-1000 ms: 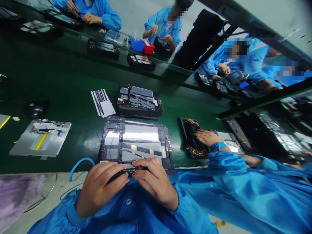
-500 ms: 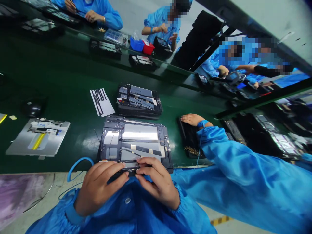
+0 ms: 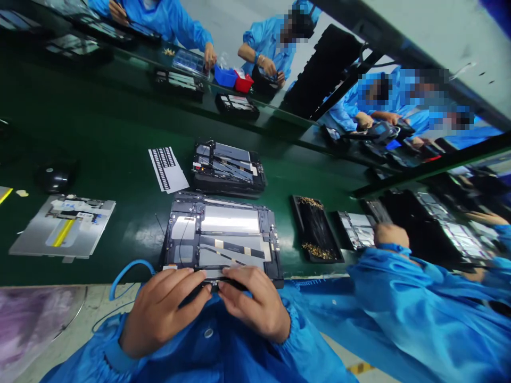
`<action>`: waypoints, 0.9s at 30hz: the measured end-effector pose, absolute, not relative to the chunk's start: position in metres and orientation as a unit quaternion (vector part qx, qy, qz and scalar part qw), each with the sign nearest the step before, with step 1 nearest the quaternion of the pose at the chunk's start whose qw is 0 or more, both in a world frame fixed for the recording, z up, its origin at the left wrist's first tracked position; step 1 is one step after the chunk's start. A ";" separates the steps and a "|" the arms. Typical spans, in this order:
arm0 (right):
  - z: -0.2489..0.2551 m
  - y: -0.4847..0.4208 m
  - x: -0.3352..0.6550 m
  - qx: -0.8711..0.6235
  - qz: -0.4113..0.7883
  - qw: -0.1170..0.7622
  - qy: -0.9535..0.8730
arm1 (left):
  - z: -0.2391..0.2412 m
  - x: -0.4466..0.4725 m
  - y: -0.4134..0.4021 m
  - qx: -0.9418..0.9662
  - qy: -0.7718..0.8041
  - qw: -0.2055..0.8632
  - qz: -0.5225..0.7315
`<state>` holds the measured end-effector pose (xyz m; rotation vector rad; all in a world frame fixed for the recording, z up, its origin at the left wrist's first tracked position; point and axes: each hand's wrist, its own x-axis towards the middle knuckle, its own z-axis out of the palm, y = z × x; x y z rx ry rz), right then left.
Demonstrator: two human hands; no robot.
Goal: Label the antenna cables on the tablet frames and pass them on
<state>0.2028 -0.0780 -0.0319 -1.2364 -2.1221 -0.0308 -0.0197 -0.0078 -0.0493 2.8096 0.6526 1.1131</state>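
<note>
An opened tablet [image 3: 230, 219] with its silver battery panels, black flex strips and thin wires exposed lies at the green bench's near edge. My left hand [image 3: 165, 306] grips its near edge left of the middle, fingertips on top and thumb at the front side. Close beside it, my right hand [image 3: 255, 302] pinches the same edge, its index finger on top and thumb in front. Both hands' fingertips cover part of this edge, so I cannot make out any small part under them. Just behind lies a stack of similar opened tablets [image 3: 229, 167].
White label sheets [image 3: 175, 181] lie beside the stack. At left are a silver panel with yellow tape [image 3: 85, 234] and a black mouse [image 3: 54, 178]. A black tray of gold-ended cables [image 3: 319, 226] stands right, near a co-worker's sleeve [image 3: 383, 287]. More co-workers sit across the bench.
The co-worker's hand at right has left the cable tray and moved further right. My right hand's fingers have shifted slightly left along the tablet's edge; my left hand stays nearly still.
</note>
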 end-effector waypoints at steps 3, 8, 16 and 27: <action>-0.028 -0.079 0.198 -0.410 -0.092 0.294 -0.859 | -0.045 -0.018 -0.011 0.913 0.197 0.020 0.357; 0.019 -0.048 0.212 -0.370 -0.042 0.220 -0.901 | -0.021 -0.035 0.004 0.897 0.217 0.089 0.376; 0.053 0.191 0.210 -0.385 0.043 0.033 -0.921 | -0.049 -0.041 0.167 0.807 0.487 0.116 0.314; -0.054 0.322 0.146 -0.355 0.050 -0.150 -0.921 | -0.139 -0.026 0.232 0.824 0.519 0.148 0.174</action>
